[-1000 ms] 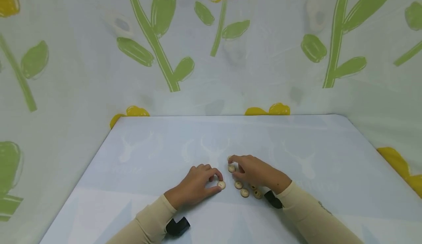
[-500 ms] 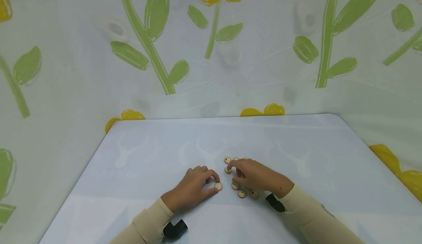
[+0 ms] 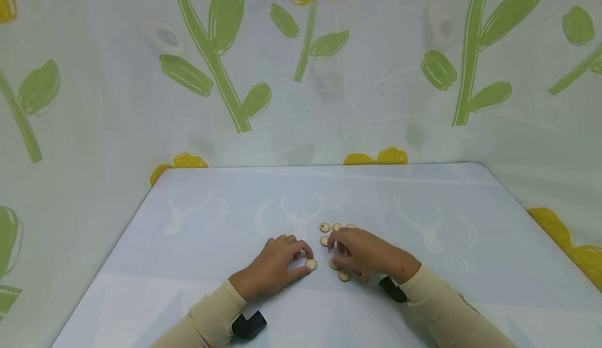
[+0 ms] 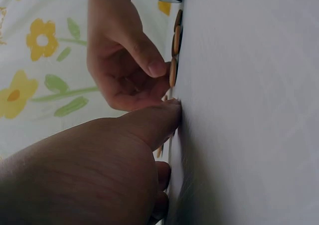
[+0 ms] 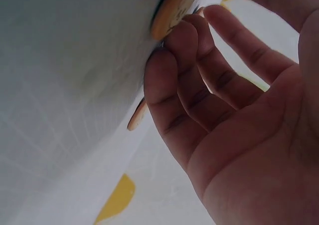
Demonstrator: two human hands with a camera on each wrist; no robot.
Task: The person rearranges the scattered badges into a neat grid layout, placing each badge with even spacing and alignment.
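My left hand [image 3: 269,268] rests on the table and pinches a round wooden button [image 3: 311,265] between thumb and index finger, its face up. Over a loose group of similar buttons hovers my right hand [image 3: 371,253], fingers bent and thumb apart from the index finger. That index fingertip is right at one button [image 3: 324,241], and the thumb overlaps another button [image 3: 333,265]. In the right wrist view, fingertips [image 5: 162,68] reach the table beside a button with dark markings [image 5: 172,15]. The right hand hides part of the group.
Behind the right hand lies a row of buttons [image 3: 336,227]; nearer me are a button [image 3: 344,275] and a dark-marked button [image 3: 362,277]. The pale table [image 3: 226,196] ends at a flower-printed curtain [image 3: 367,87]. Each wrist wears a black device [image 3: 249,325].
My right hand has uncovered buttons at the back left of the group and drawn its index finger slightly back from one button. The left hand keeps its pinch on the same button.
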